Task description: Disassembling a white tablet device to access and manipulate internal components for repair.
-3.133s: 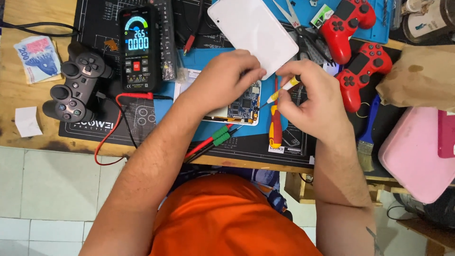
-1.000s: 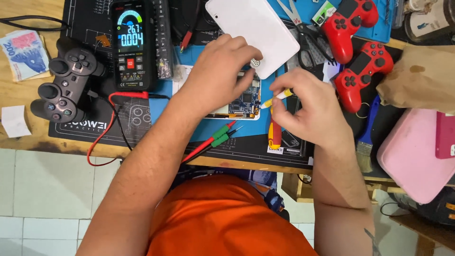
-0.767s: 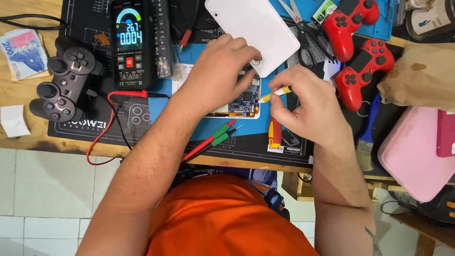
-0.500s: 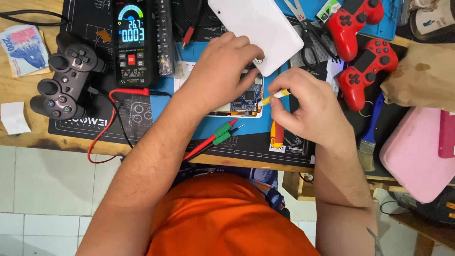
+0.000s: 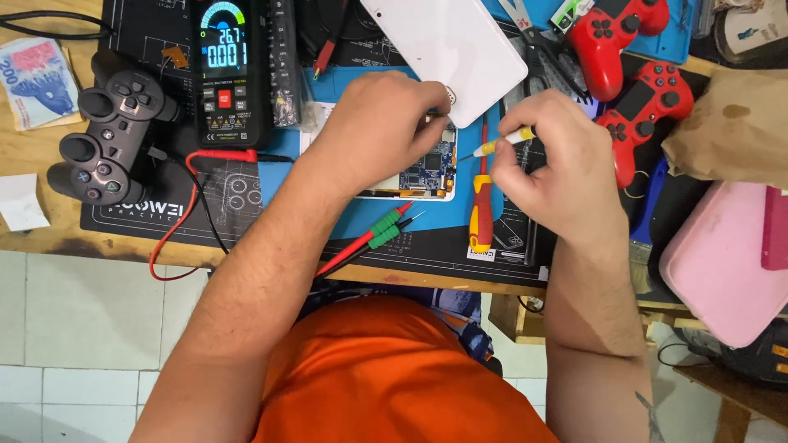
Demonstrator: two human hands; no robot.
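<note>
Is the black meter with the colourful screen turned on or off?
On. The black meter's screen is lit, showing a coloured arc and bright digits. Its red lead lies on the black mat.
</note>
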